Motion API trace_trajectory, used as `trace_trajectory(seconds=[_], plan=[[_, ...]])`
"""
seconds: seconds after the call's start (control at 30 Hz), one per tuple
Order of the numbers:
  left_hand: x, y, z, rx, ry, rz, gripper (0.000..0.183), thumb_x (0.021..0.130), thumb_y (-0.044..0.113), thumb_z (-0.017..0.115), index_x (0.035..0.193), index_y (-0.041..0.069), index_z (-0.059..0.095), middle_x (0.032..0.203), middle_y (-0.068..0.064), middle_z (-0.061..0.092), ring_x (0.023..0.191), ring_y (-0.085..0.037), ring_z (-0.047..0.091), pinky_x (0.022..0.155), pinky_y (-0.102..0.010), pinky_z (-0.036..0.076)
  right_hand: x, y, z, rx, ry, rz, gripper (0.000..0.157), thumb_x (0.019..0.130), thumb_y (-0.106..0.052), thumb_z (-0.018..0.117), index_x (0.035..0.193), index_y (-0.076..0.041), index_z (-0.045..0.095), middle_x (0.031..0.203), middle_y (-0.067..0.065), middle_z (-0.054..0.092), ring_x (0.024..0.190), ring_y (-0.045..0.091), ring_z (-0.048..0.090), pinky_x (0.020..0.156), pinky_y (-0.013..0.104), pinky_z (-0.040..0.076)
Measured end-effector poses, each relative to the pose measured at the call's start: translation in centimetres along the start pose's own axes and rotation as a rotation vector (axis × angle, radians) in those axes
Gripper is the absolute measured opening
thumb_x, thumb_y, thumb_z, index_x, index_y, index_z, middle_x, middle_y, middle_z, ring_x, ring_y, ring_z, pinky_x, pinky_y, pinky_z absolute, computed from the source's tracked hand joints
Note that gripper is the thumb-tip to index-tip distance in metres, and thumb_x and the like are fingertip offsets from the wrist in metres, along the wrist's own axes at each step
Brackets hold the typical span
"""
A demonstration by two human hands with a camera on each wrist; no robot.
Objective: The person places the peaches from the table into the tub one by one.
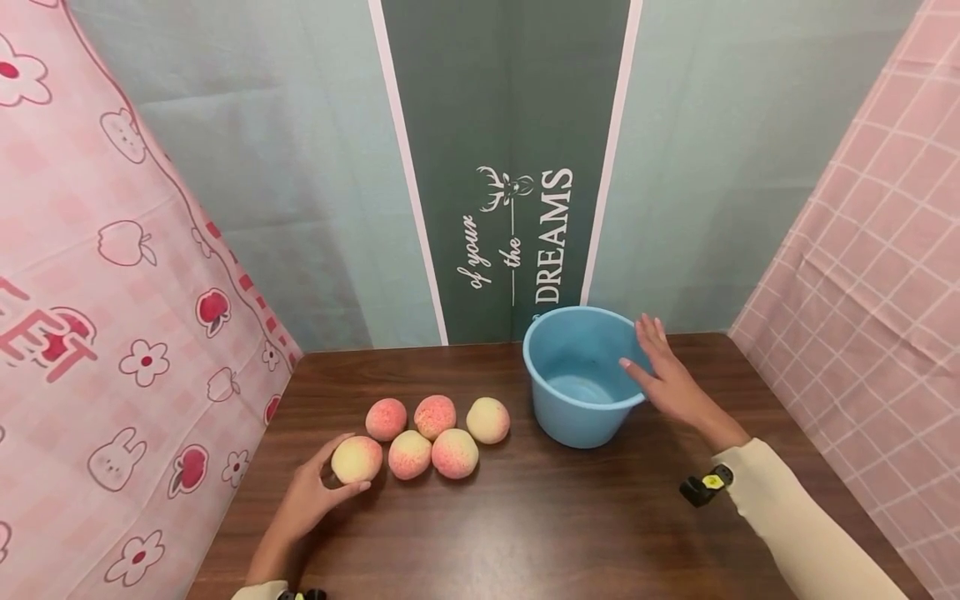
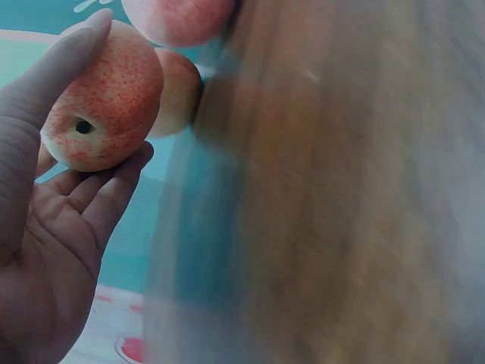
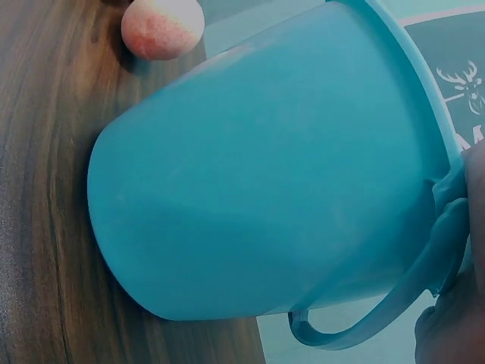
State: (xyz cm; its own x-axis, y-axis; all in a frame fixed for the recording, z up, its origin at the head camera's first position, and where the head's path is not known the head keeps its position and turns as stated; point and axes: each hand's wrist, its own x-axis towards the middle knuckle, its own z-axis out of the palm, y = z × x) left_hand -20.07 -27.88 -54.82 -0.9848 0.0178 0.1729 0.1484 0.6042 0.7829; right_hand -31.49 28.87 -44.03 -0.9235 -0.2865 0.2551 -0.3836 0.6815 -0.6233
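At the left of the table, my left hand [image 1: 311, 497] holds a peach [image 1: 356, 460] between thumb and fingers. The left wrist view shows this peach [image 2: 114, 91], red-speckled with a small dark hole, against the curved fingers. Several more peaches [image 1: 410, 455], yellow and red, stand close together in two rows just right of it. My right hand [image 1: 671, 383] rests at the right rim of a blue bucket [image 1: 577, 425], fingers extended and thumb over the inside. The bucket stands upright; its blue handle [image 3: 379, 318] hangs at the side near that hand.
The dark wooden table [image 1: 480, 533] ends against a green and grey cloth backdrop [image 1: 510, 100]. Patterned pink cloth [image 1: 150, 292] hangs on the left, checked pink cloth [image 1: 870, 250] on the right. A pale peach [image 1: 487, 420] sits nearest the bucket.
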Motion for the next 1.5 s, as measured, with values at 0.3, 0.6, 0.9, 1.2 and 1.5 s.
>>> trace_trajectory(seconds=[0.3, 0.6, 0.9, 1.2, 1.5], plan=[[2.7, 5.1, 0.8, -0.066, -0.003, 0.068, 0.081, 0.066, 0.042, 0.083, 0.136, 0.025, 0.047, 0.129, 0.003, 0.054, 0.110, -0.014, 0.056, 0.084, -0.026, 0.050, -0.3, 0.6, 0.0, -0.004, 0.016, 0.003, 0.074, 0.097, -0.036, 0.050, 0.151, -0.010, 0.006, 0.157, 0.003, -0.005, 0.141, 0.017, -0.016, 0.108, 0.062, 0.002], [7.0, 10.5, 2.9, -0.081, -0.018, 0.185, 0.081, 0.066, 0.044, 0.083, 0.136, 0.033, 0.046, 0.123, 0.007, 0.057, 0.103, -0.011, 0.058, 0.084, -0.035, 0.052, -0.2, 0.7, 0.2, 0.015, 0.006, 0.021, 0.073, 0.098, -0.038, 0.048, 0.151, -0.013, 0.005, 0.157, -0.002, -0.008, 0.141, 0.016, -0.018, 0.108, 0.062, 0.001], [9.5, 14.3, 4.4, -0.129, -0.059, 0.256, 0.077, 0.069, 0.039, 0.083, 0.136, 0.033, 0.045, 0.119, 0.007, 0.059, 0.094, -0.012, 0.060, 0.074, -0.036, 0.054, -0.1, 0.7, 0.6, 0.011, 0.002, 0.026, 0.072, 0.098, -0.038, 0.047, 0.151, -0.015, 0.005, 0.157, -0.005, -0.008, 0.140, 0.013, -0.019, 0.109, 0.061, 0.002], [11.3, 16.1, 7.1, -0.142, -0.070, 0.264, 0.082, 0.064, 0.047, 0.083, 0.136, 0.027, 0.048, 0.120, 0.008, 0.059, 0.101, -0.010, 0.060, 0.082, -0.034, 0.053, -0.9, 0.7, 0.8, 0.022, 0.014, 0.032, 0.068, 0.100, -0.038, 0.042, 0.151, -0.020, 0.003, 0.157, -0.006, -0.007, 0.141, 0.014, -0.017, 0.109, 0.061, 0.002], [11.8, 17.9, 8.7, -0.172, -0.088, 0.297, 0.084, 0.063, 0.048, 0.083, 0.136, 0.023, 0.048, 0.121, 0.009, 0.058, 0.102, -0.010, 0.059, 0.084, -0.034, 0.052, -1.0, 0.6, 1.0, 0.018, 0.032, 0.027, 0.064, 0.101, -0.038, 0.039, 0.151, -0.016, 0.005, 0.158, -0.002, -0.004, 0.142, 0.019, -0.014, 0.110, 0.058, 0.002]])
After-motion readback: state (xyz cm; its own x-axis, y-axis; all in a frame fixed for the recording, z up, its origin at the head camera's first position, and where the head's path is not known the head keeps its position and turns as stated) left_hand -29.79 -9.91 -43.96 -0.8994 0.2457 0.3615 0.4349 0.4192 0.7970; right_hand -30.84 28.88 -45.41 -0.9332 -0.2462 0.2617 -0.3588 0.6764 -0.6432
